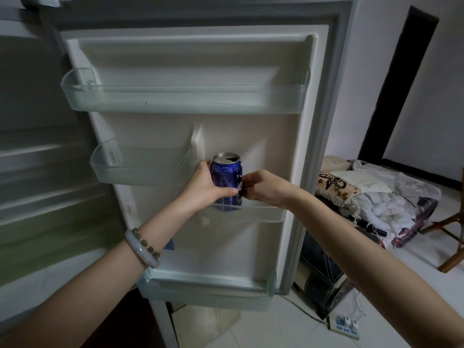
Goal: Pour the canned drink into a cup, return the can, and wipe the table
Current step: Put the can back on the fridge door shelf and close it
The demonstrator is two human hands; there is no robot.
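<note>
STEP: returning can, judged | CAN: blue can (226, 181), top opened, upright, base in right-hand fridge door bin (263, 214) | HANDS: left hand (206, 183) and right hand (263, 188) both clamped on can | NEXT: likely seat it, release, then wipe worktop

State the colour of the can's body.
Dark blue with pale print, under a silver top; can, seen in the head view.

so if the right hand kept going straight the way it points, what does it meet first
The right hand points left at the opened blue metal drink can, which its fingertips seem to touch already; the left hand grips the far side.
</note>
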